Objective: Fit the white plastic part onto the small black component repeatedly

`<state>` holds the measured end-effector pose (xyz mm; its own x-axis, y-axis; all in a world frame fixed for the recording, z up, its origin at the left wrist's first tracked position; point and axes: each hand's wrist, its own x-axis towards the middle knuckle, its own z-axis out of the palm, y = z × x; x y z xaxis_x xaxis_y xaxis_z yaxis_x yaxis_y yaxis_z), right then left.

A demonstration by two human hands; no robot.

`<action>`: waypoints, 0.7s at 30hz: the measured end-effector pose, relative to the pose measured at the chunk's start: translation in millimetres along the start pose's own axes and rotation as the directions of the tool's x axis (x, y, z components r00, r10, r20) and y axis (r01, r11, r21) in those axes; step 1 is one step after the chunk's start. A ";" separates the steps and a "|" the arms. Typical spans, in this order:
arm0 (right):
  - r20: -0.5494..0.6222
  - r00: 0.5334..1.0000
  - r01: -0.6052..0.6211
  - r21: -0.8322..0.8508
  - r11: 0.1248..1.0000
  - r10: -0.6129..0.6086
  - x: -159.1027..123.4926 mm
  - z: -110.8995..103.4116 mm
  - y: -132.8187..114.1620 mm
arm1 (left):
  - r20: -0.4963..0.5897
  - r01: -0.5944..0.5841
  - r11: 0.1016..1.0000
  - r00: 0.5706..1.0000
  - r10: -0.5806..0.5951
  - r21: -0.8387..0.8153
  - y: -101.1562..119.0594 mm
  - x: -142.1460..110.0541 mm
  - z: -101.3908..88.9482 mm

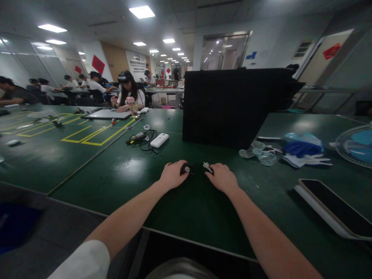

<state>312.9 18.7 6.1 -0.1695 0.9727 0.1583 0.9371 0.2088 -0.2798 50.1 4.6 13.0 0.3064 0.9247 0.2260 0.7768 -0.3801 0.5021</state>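
Note:
Both my hands rest on a dark green table (186, 209). My left hand (172, 174) is closed around a small black round part (187, 169) with a pale centre. My right hand (221, 177) is closed on a small white and black piece (208, 167) that sticks out from its fingertips. The two parts sit a few centimetres apart, not touching. Most of each finger is hidden behind the knuckles.
A black upright panel (232, 106) stands just beyond my hands. A white box with black cables (159, 140) lies to the left. Clear plastic blades (257, 154), a blue cloth, white gloves (308, 159) and a fan (356, 145) lie right. A tablet (334, 207) lies near right. Other people sit at far tables.

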 end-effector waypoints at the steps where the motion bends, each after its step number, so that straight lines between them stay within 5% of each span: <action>1: -0.007 1.000 0.013 0.018 1.000 -0.013 2.1 2.8 0.9 | 0.002 0.003 1.000 1.000 -0.003 -0.010 0.3 0.2 -0.9; 7: -0.024 1.000 0.015 0.204 0.979 -0.011 -0.9 -6.5 -4.8 | 0.037 0.006 1.000 0.999 -0.006 -0.012 6.4 0.6 -4.2; 13: -0.199 0.978 0.151 0.464 0.873 -0.063 -18.1 -18.7 -28.3 | 0.064 -0.038 0.999 0.997 0.035 0.033 11.9 -0.4 -1.2; 21: -0.143 0.972 0.232 0.455 0.859 -0.187 -23.6 -13.7 -42.5 | 0.059 -0.105 0.994 0.993 0.104 0.012 12.1 -3.8 -1.4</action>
<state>281.2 -14.4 27.3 -0.2959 0.8920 0.3418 0.6270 0.4513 -0.6350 57.5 -3.5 19.3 0.4172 0.8800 0.2271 0.7473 -0.4744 0.4653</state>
